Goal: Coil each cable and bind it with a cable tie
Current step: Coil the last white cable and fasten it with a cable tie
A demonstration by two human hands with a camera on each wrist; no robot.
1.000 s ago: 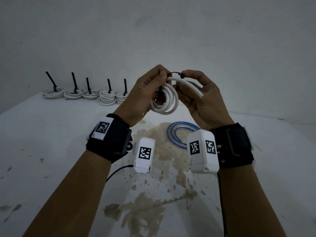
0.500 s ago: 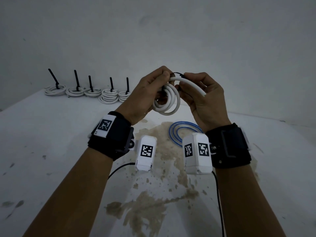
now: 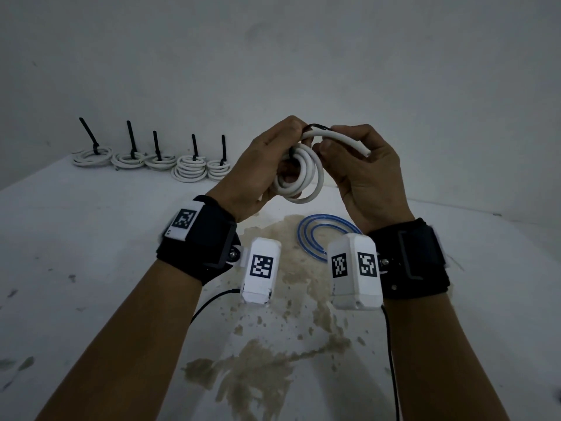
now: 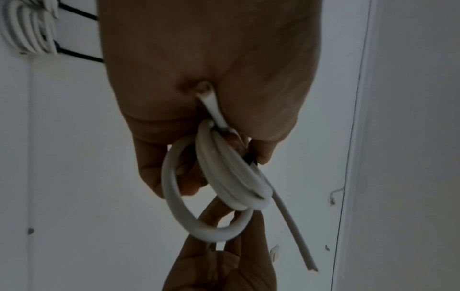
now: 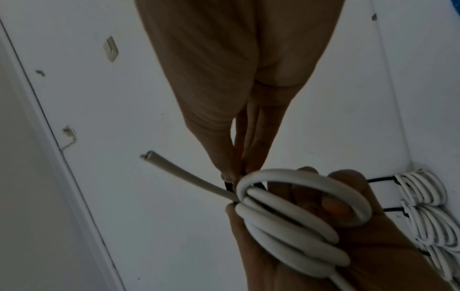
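A white cable coil [image 3: 303, 177] hangs in the air over the table, gripped by my left hand [image 3: 258, 171] with the fingers through its loops. The cable's free end [image 3: 349, 144] sticks out to the right. A black cable tie [image 3: 317, 126] arches over the top of the coil, and my right hand [image 3: 364, 177] pinches it between thumb and fingertips. In the right wrist view the cable tie [image 5: 229, 186] shows just under the pinching fingertips [image 5: 232, 175], next to the coil [image 5: 286, 216]. The left wrist view has the coil [image 4: 224, 177] below my palm.
Several bound white coils [image 3: 188, 168] with upright black tie tails line the back left of the table. A blue cable [image 3: 318, 235] lies curled on a brown stain [image 3: 258, 375] under my hands. The table's far edge [image 3: 485, 212] meets a bare wall.
Both hands keep their hold on the coil and the tie. The tie's loop over the coil now lies flatter against the cable, and the hands have shifted slightly.
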